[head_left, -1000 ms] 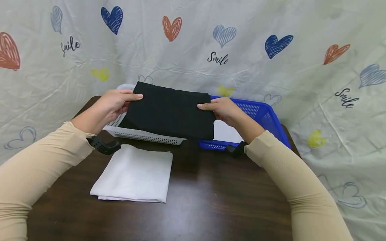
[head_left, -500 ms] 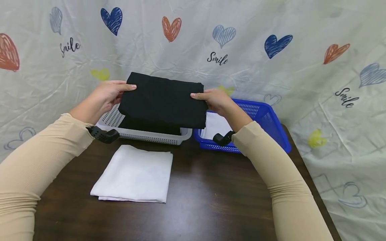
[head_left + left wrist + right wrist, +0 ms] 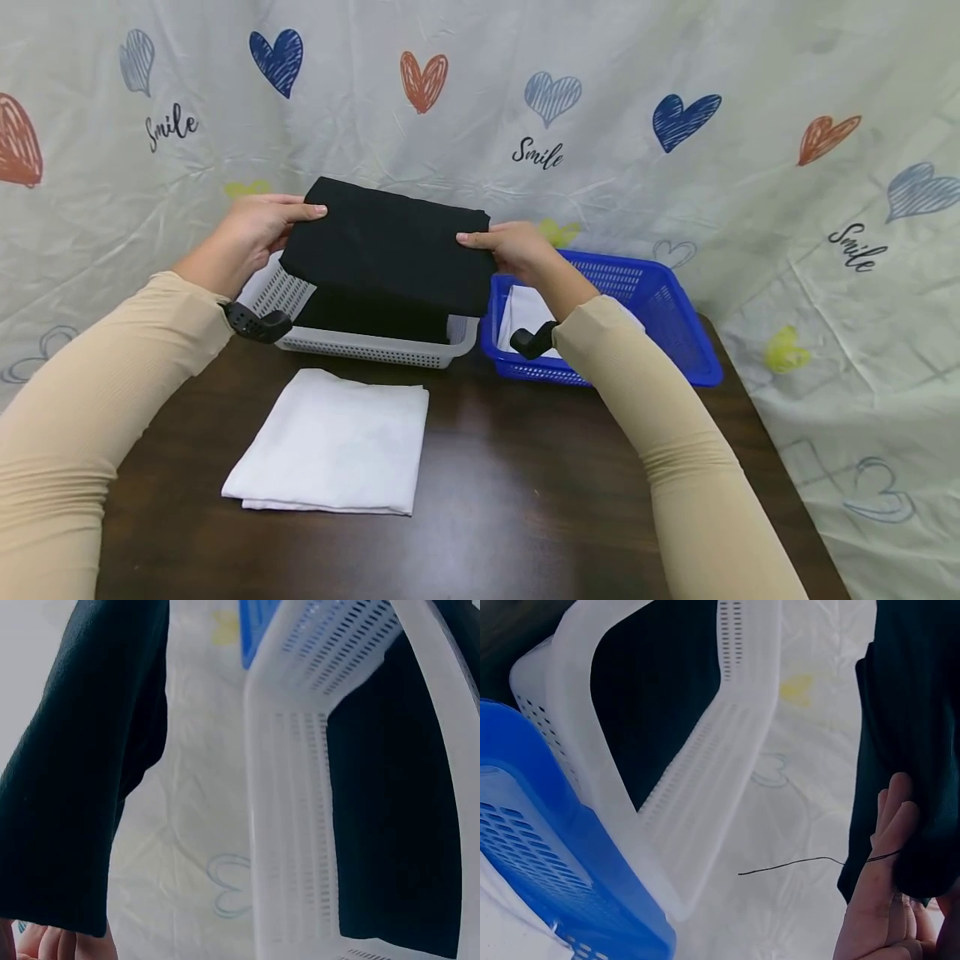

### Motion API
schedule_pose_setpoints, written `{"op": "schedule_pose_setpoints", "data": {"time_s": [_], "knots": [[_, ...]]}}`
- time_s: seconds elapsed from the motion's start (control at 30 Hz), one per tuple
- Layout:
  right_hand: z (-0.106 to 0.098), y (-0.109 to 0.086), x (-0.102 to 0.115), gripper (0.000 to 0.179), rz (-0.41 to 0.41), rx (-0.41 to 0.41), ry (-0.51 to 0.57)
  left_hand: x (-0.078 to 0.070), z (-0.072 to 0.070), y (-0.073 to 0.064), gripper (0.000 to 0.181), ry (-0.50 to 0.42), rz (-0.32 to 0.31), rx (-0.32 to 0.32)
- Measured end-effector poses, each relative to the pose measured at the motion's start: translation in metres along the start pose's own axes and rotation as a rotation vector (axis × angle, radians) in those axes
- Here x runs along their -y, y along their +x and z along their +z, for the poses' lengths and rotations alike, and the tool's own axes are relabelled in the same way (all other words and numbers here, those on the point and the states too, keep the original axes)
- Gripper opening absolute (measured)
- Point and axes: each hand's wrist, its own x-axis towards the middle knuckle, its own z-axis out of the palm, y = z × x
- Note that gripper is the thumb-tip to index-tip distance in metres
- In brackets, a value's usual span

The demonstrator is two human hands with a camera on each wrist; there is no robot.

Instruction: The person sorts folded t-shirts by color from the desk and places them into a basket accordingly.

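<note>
1. Two hands up, both clamped on the held black cloth [image 3: 390, 254]: L hand [image 3: 262, 223] pinches its L edge, R hand [image 3: 517, 247] its R edge, each w/ thumb on near face.
2. Most fingers hidden behind it in head view. L wrist view cuts L hand to a few fingers, bottom L corner; R wrist view clips R hand at bottom. Dark fabric, folds hard to read.
3. Held cloth is in the air above white basket [image 3: 375, 348], blocking most of its back; both wrist views show backdrop [image 3: 600, 50] betw. cloth & basket.
4. Second black cloth [image 3: 367, 318] lies inside white basket, partly covered.
5. Blue basket [image 3: 671, 312] to the R; R forearm crosses it, hiding part of the white fabric [image 3: 528, 307] inside.
6. Loose thread [image 3: 787, 865] by R fingers; can't tell where it's attached.
7. Folded white cloth [image 3: 330, 446] on table [image 3: 525, 483], near side of white basket, not touching.
8. Room: narrow gap betw. basket fronts; strip of table betw. folded white cloth & white basket; wider dark surface to its R. Table's R edge runs just past blue basket.
</note>
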Motion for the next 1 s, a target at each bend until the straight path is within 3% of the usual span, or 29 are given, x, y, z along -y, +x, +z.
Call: {"op": "schedule_pose_setpoints", "data": {"time_s": [0.17,0.33,0.43,0.6,0.77,1.0], "knots": [[0.006,0.007,0.0,0.036,0.015,-0.011,0.01,0.003,-0.003,0.004,0.068,0.016,0.005,-0.015],[0.011,0.014,0.004,0.038,0.033,-0.017,0.015,0.004,-0.008,0.01,0.026,-0.042,0.015,-0.023],[0.013,0.019,0.008,0.04,0.025,-0.022,0.03,0.0,-0.011,0.013,0.015,-0.088,0.009,-0.031],[0.016,0.026,0.016,0.046,-0.002,-0.025,0.031,-0.008,-0.015,0.018,0.026,-0.103,0.009,-0.07],[0.022,0.029,0.022,0.047,0.001,-0.043,0.044,-0.01,-0.019,0.023,0.067,-0.066,-0.012,-0.101],[0.028,0.035,0.027,0.058,0.018,-0.076,0.074,-0.007,-0.024,0.029,0.05,-0.06,0.011,-0.108]]}}
